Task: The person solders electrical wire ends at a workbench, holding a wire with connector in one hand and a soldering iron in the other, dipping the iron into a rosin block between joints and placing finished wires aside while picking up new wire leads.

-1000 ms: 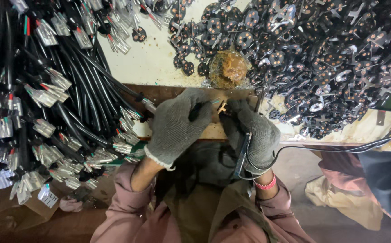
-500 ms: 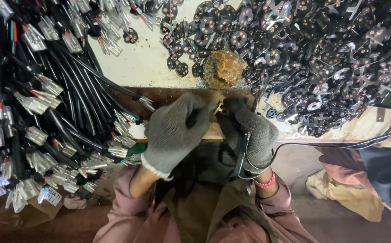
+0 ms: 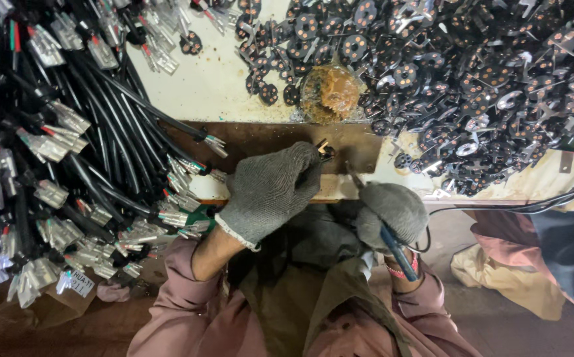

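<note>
A bare strip of pale surface (image 3: 214, 86) is left open between the cables (image 3: 69, 152) on the left and the heap of black parts (image 3: 472, 79) on the right. That strip is narrowed at its near end by the brown lump (image 3: 330, 92) and the brown plate (image 3: 260, 135). The plate's near edge is blocked by the left hand (image 3: 270, 192) and right hand (image 3: 392, 211). The right side is crossed by a thin cord (image 3: 518, 208).
</note>
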The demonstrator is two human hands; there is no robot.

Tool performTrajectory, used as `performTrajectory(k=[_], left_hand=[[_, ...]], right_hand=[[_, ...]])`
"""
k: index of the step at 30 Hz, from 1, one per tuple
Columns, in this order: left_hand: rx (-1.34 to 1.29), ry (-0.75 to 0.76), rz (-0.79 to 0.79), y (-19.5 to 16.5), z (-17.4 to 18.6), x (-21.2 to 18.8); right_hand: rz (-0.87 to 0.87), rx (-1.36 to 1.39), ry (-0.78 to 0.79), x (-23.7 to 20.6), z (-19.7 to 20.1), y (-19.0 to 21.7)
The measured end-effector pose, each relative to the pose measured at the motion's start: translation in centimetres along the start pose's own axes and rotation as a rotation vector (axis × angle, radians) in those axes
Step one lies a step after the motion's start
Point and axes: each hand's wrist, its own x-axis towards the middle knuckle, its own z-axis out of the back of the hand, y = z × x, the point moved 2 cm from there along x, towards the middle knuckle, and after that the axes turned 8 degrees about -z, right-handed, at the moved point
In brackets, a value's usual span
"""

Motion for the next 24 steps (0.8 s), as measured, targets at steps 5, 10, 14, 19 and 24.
performTrajectory(k=[5, 10, 14, 19, 24], left_hand=[[0.055, 0.024, -0.008, 0.1, -0.7, -0.1], [0.097, 0.052, -0.007, 0.2, -0.9, -0.3], [0.059, -0.004, -0.017, -0.2, -0.7, -0.3], [0.168, 0.028, 0.085, -0.6, -1.7, -0.1], [0.157, 0.049, -0.036, -0.5, -2.1, -0.7]], right_hand=[[-0.036, -0.051, 0.084, -1.6, -0.3, -0.7], [-0.037, -0.09, 0.129, -1.7, -0.7, -1.2], [-0.009, -0.028, 0.151, -2.2, -0.8, -1.6], [-0.085, 0.068, 0.176, -3.2, -1.1, -2.8], [-0.215, 0.263, 0.219, -5.6, -1.1, -5.1]])
